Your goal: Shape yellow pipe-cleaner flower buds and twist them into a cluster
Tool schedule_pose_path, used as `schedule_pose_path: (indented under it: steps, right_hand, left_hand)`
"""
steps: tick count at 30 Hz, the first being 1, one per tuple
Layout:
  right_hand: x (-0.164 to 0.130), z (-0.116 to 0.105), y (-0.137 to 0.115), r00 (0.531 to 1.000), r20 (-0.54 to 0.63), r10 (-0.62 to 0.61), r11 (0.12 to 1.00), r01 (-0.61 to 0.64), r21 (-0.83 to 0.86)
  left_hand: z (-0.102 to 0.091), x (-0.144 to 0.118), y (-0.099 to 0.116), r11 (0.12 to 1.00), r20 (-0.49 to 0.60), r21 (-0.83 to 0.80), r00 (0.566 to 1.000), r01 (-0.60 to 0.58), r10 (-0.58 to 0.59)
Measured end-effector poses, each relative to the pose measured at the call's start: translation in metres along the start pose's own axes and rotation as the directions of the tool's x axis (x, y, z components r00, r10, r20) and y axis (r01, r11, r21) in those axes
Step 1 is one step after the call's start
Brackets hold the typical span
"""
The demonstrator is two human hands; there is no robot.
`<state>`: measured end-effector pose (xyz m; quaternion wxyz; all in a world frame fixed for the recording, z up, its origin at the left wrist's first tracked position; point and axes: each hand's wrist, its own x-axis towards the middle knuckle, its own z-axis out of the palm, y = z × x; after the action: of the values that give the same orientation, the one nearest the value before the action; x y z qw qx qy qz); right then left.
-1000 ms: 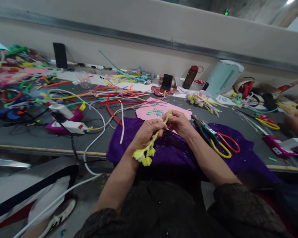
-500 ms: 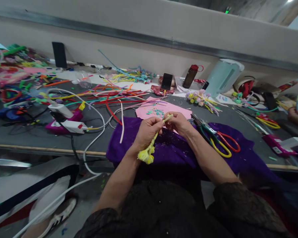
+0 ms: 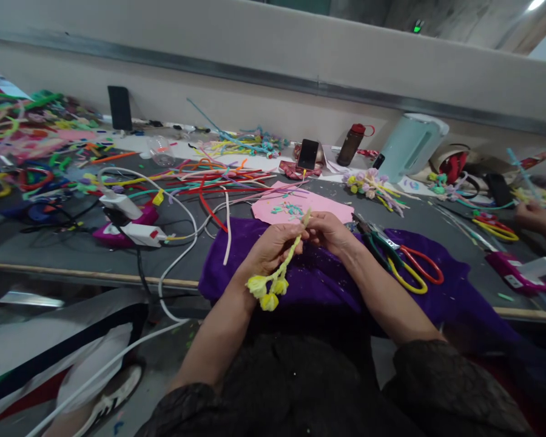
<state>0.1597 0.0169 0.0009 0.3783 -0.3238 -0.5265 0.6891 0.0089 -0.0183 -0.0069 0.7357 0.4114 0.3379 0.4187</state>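
Co-worker's hand [image 3: 539, 218] cut off at right edge; left pipe cleaners [image 3: 22, 139] blurred.

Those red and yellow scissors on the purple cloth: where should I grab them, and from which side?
Take the scissors by the looped handles, the red and yellow rings lying flat at their right end. Come from above and from the right: the blades point up-left toward the right hand, which, like the left hand, is closed on the yellow pipe-cleaner stem. The purple cloth is bare beside the loops.

cloth [image 3: 327, 282] on table [image 3: 64, 255] edge | scissors [image 3: 407, 267] on cloth, right | sheet [image 3: 300, 209] behind cloth
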Motion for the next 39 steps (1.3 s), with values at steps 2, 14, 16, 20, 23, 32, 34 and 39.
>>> schedule_pose_path:
  steps: [2,14,16,20,23,32,34,39]
  right_hand:
    - [-0.001,0.000,0.000,1.000,0.004,-0.009,1.000,0.009,-0.016]
    - [-0.002,0.000,-0.005,1.000,0.004,-0.009,0.999,0.009,0.039]
    - [-0.003,0.000,-0.007,1.000,0.008,-0.022,0.998,0.022,0.051]
    - [-0.008,-0.003,-0.011,0.995,0.086,-0.049,0.999,0.048,0.007]
    - [-0.009,-0.006,-0.010,0.990,0.126,-0.063,0.997,0.069,-0.046]
    - [-0.009,-0.011,-0.012,0.988,0.135,-0.073,0.991,0.087,-0.104]
    - [-0.009,-0.011,-0.012,0.987,0.135,-0.090,0.987,0.106,-0.121]
    - [-0.008,-0.010,-0.011,0.988,0.125,-0.092,0.986,0.108,-0.127]
  left_hand:
    - [0.000,0.000,0.000,1.000,-0.006,0.026,1.000,-0.011,0.011]
    - [0.003,-0.004,0.000,1.000,0.009,0.002,1.000,-0.027,0.027]
    - [0.001,-0.003,0.001,1.000,0.038,-0.026,0.999,-0.005,0.006]
    - [-0.002,-0.003,0.000,0.995,0.080,-0.081,0.996,0.051,-0.045]
    - [-0.002,-0.002,0.000,0.995,0.101,-0.088,0.994,0.056,-0.047]
    - [-0.003,-0.004,0.000,0.995,0.115,-0.098,0.993,0.027,-0.015]
    - [-0.003,-0.004,0.000,0.995,0.114,-0.094,0.993,0.024,-0.014]
    - [-0.001,-0.004,-0.001,0.998,0.074,-0.056,0.997,-0.007,0.011]
